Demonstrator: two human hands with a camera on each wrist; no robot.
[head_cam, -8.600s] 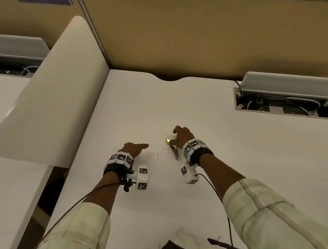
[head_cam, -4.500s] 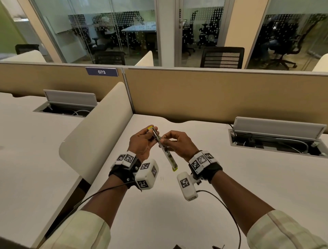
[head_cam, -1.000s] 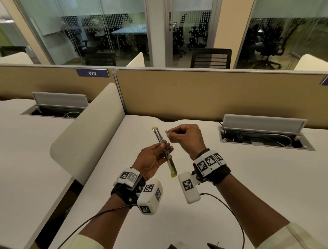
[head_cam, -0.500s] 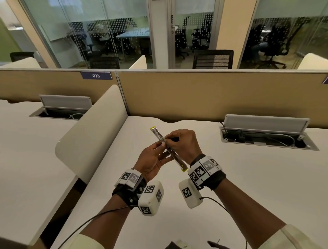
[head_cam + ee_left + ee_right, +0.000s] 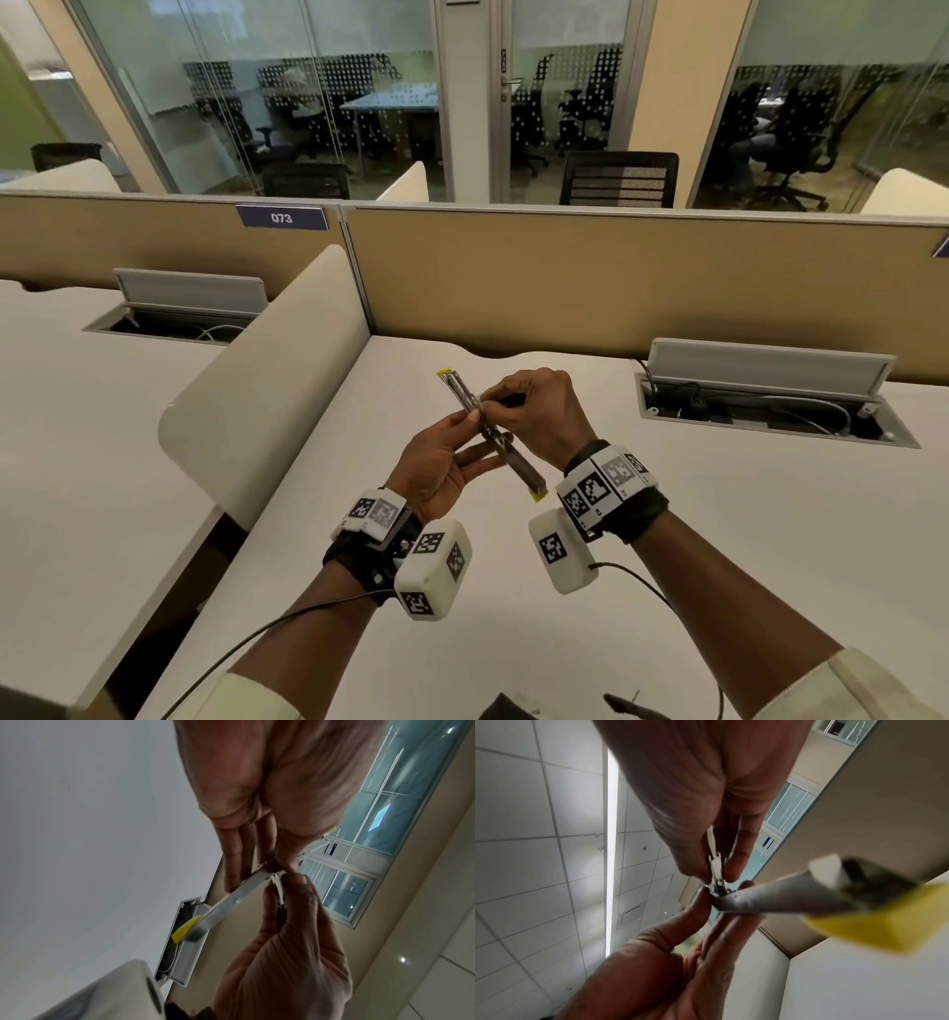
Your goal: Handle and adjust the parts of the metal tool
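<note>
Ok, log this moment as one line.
left hand: holds stapler mid-body | right hand: pinches staple strip at stapler | above desk

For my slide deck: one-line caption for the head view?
Above a white desk, left hand holds a yellow-tipped metal bar; right hand pinches a small piece against it.

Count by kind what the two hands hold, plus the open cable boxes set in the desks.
Slim metal tool with yellow ends: 1
Small white strip: 1
Open cable boxes: 2
Total: 4
</note>
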